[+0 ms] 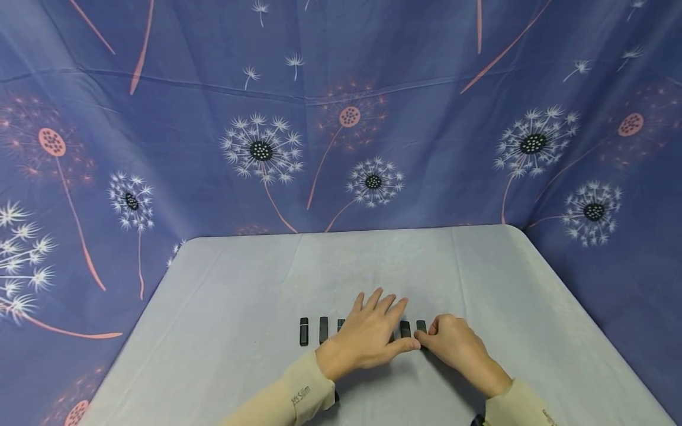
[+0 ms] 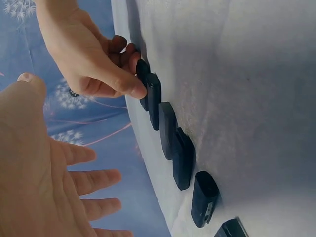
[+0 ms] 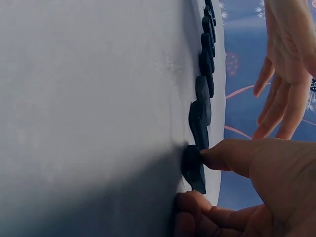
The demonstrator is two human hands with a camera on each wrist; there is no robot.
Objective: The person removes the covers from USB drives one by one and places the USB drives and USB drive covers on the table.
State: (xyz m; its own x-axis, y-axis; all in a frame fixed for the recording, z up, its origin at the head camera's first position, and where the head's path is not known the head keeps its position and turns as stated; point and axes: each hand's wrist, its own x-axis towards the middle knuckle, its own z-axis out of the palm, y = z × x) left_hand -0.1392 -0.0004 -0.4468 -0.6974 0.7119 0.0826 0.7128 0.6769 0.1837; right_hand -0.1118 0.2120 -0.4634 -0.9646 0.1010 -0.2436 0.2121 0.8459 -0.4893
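Observation:
Small dark oblong sticks, which look like USB sticks, lie side by side in a row. The leftmost stick [image 1: 303, 332] has a pale band across it. At the right end of the row, my right hand [image 1: 455, 344] pinches the last stick [image 3: 192, 170] between thumb and curled fingers; the stick rests on the cloth. My left hand [image 1: 367, 332] is spread above the middle of the row with straight fingers and holds nothing. It hides some of the sticks in the head view. In the left wrist view several sticks, among them a nearer one [image 2: 204, 200], stretch from the right hand.
A pale cloth-covered table [image 1: 240, 284] with rounded far corners lies under the row. Behind it and at both sides hangs a blue curtain [image 1: 426, 148] printed with dandelions.

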